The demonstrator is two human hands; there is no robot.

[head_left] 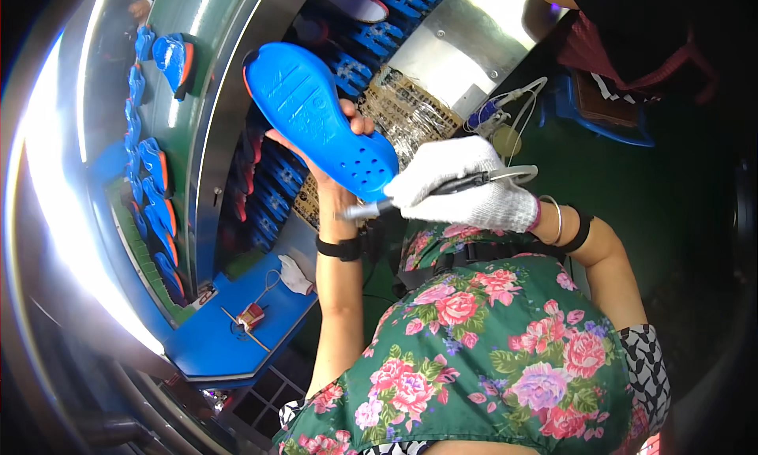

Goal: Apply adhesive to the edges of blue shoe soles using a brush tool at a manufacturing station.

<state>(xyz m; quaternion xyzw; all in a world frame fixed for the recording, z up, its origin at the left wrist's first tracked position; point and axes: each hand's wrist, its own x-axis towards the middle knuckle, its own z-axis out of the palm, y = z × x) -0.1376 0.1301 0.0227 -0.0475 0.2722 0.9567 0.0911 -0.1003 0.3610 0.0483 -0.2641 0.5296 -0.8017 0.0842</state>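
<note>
My left hand point(335, 182) holds up a bright blue shoe sole point(320, 119), its underside with small holes facing me. My right hand point(466, 186), in a white knit glove, grips a slim pen-like tool point(442, 190) with a cord trailing from its rear. The tool's metal tip point(351, 212) lies just under the heel end of the sole, beside my left wrist. A black band sits on my left wrist, and bangles on my right.
A conveyor point(197, 123) curves along the left, carrying several blue and orange soles point(162, 210). A blue shelf point(237, 336) below holds a white glove point(296, 277) and a small red item. Racks of blue soles point(371, 36) stand behind. A person in dark clothing point(632, 28) sits top right.
</note>
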